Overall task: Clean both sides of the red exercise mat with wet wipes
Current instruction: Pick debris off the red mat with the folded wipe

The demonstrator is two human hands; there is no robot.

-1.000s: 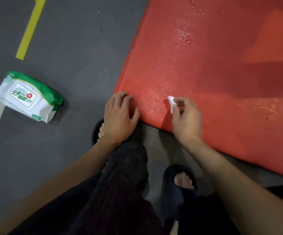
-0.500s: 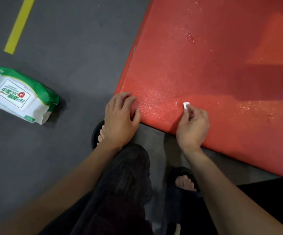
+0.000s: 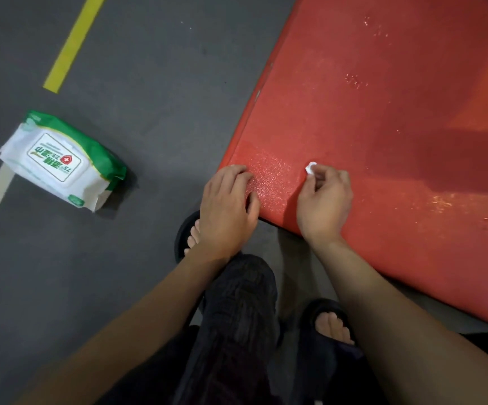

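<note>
Slippage is the likeliest trouble: the wet wipe point(image 3: 311, 167) is balled so small that only a white nub shows past the curled fingers point(image 3: 329, 178) of the right hand point(image 3: 323, 200), which pinch it against the red exercise mat point(image 3: 383, 127). With so little cloth out, the fingertips may rub the mat bare, and a wad this small probably dries fast and leaves streaks. The left hand point(image 3: 226, 206) lies with its fingers loosely spread and pressed on the mat's near corner, holding nothing; if that pressure eases, the mat could creep across the smooth dark floor point(image 3: 149, 83) under the scrubbing. Ahead of both sets of fingers the mat looks pebbled and foam-like, with beads and a wet sheen to the right of the wiping fingers. Well to the left of the left fingers lies the soft, pillow-shaped wipes pack point(image 3: 61, 160), white and green, its hard lid seemingly closed.
</note>
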